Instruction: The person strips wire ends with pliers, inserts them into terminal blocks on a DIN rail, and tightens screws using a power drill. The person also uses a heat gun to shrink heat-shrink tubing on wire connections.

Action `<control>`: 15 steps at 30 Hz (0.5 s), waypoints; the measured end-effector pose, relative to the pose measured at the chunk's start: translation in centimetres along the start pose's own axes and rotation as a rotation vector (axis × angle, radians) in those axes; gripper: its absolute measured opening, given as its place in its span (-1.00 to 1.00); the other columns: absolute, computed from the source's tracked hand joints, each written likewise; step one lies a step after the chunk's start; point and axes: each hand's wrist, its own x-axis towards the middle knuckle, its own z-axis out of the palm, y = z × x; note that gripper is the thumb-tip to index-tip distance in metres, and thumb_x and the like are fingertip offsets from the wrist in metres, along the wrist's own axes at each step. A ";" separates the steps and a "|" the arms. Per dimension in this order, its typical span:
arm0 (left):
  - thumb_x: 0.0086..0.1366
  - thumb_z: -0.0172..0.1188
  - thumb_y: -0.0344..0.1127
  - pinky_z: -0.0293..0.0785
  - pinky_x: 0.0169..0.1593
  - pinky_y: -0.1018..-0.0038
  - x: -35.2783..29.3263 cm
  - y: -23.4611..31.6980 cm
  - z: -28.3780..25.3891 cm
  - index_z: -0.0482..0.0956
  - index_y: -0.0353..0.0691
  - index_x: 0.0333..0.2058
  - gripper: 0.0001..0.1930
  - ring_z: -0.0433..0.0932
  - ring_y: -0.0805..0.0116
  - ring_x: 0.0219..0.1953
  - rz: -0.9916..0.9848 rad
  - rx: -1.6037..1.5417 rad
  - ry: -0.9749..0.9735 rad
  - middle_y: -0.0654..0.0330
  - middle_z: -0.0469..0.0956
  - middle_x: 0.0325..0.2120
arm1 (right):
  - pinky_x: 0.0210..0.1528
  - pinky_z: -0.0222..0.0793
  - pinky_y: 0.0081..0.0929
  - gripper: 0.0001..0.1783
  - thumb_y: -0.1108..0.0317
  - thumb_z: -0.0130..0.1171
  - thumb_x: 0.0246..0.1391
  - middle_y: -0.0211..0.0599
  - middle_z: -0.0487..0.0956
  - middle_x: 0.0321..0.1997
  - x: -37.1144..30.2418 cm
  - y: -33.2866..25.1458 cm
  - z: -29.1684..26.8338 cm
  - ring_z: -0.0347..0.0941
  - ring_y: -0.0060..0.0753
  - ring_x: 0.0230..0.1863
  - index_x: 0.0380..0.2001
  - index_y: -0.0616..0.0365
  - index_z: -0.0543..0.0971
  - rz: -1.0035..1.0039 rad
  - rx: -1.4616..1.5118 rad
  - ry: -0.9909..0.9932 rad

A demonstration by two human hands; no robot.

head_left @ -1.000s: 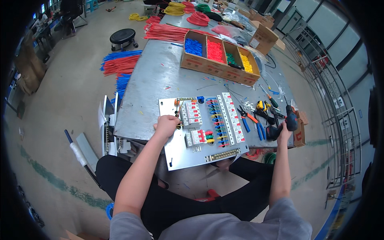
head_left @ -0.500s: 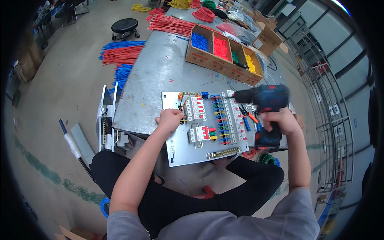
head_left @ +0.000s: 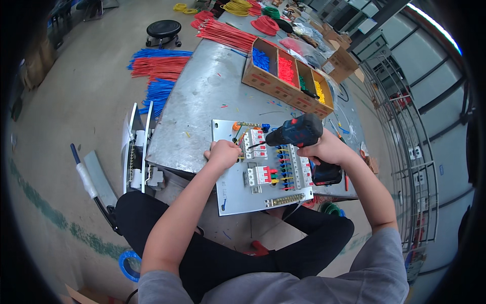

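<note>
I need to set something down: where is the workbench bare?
The stretch left of the divided box, between the red wires and the mounting plate, bare but for scraps. Crowded: the far end, with coils, and the plate, under the drill.

Your drill (head_left: pixel 297 131) hides the upper end of the breaker row (head_left: pixel 306 173)! Where exactly your bit (head_left: pixel 257 145) ends is too small to tell.

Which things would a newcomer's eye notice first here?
Probably the dark power drill in the right grip, its bit pointing at the upper breakers on the silvery panel. Next, the cardboard box of blue, red, green and yellow pieces, farther back on the table.
</note>
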 end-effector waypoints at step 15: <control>0.31 0.38 -0.20 0.09 0.24 0.19 0.0 0.0 1.0 0.91 -0.10 -0.37 -0.81 0.62 0.32 -0.11 0.016 -0.017 0.128 0.18 0.84 -0.33 | -0.47 0.40 -0.38 -0.65 0.47 0.47 0.16 -0.39 0.62 -0.45 0.8 -2.9 -0.4 0.49 -0.53 -0.58 -0.01 0.15 0.59 0.034 -0.217 -0.051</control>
